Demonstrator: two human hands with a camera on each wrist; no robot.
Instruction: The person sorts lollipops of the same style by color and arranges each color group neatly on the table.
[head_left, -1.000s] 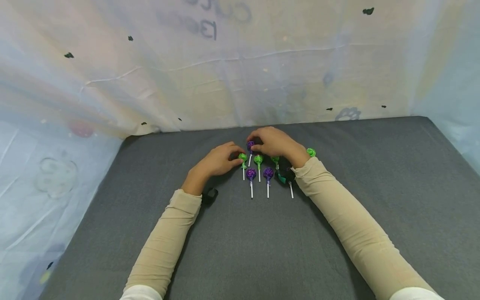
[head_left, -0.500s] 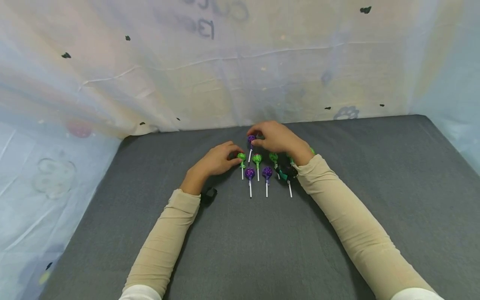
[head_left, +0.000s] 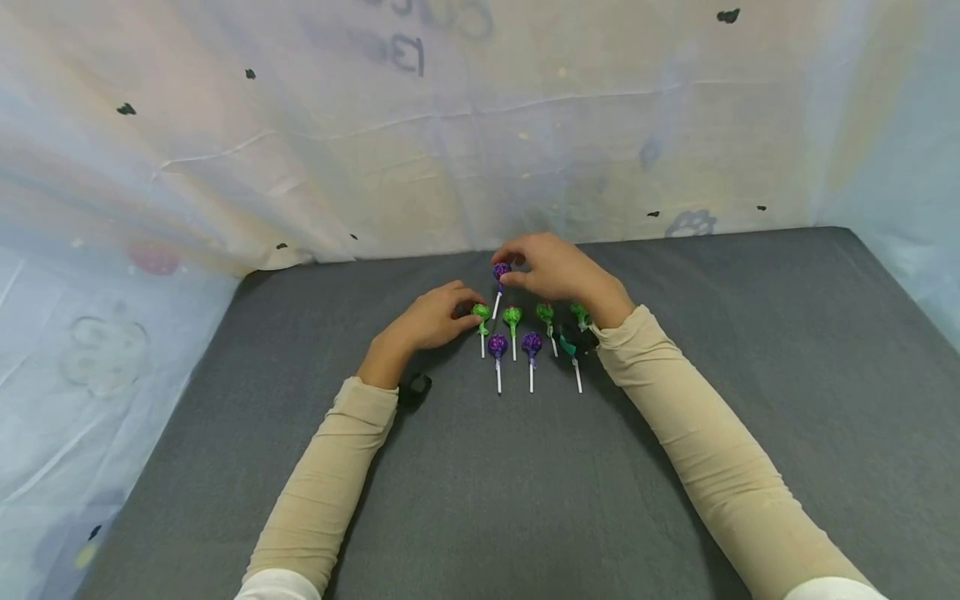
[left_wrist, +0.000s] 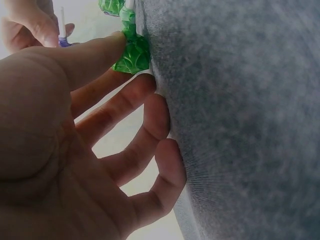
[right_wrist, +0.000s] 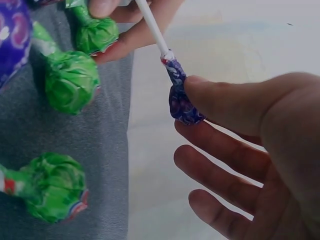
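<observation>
two hands among wrapped lollipops on a grey mat [head_left: 675, 467]
right hand [head_left: 555, 271] pinches a purple lollipop [head_left: 501, 271]; left hand [head_left: 427, 321] pinches a green lollipop [head_left: 480, 312], its head partly hidden by fingertips.

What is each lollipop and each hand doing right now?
Top purple lollipop: wrapped, head pinched by the right hand.
Left green lollipop: wrapped, lying on the mat, head held by the left hand.
Other green lollipops: wrapped, lying in a row, untouched.
Lower purple lollipops: wrapped, lying flat, sticks toward the person.
Right hand: pinching.
Left hand: fingers curled, resting on the mat.
</observation>
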